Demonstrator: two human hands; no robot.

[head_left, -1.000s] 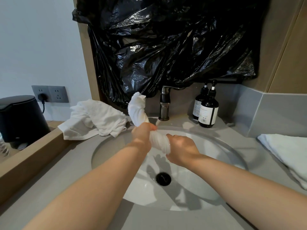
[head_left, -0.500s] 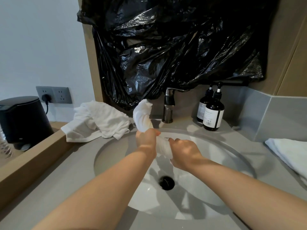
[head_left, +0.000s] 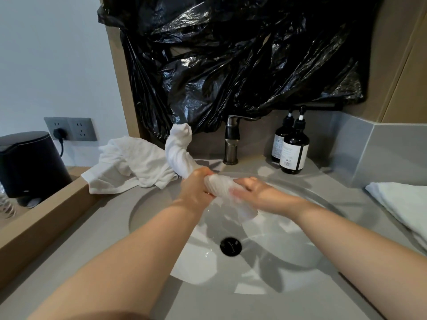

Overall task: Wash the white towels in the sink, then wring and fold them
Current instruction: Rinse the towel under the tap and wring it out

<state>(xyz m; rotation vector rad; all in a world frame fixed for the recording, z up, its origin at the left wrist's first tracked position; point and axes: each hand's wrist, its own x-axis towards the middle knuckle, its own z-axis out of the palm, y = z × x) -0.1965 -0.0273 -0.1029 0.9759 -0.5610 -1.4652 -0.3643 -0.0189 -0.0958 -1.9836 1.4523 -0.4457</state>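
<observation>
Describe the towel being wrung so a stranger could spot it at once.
Find the white sink set in the grey counter. Above the basin, the left hand and right hand grip a white towel. Unlike the crumpled towel on the counter to the left and the folded towel on the right, it is twisted into a rope, one end sticking up.

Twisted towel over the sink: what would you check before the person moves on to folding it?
1. Grip on the twisted towel: left hand and right hand both hold it: ok.
2. Towel held above the sink, so drips land inside: ok.
3. Water from the faucet off, no stream visible: ok.
4. Towel wrung dry enough: cannot tell.
5. The drain unblocked: cannot tell.
6. The crumpled towel beside the sink folded: not ok.
</observation>
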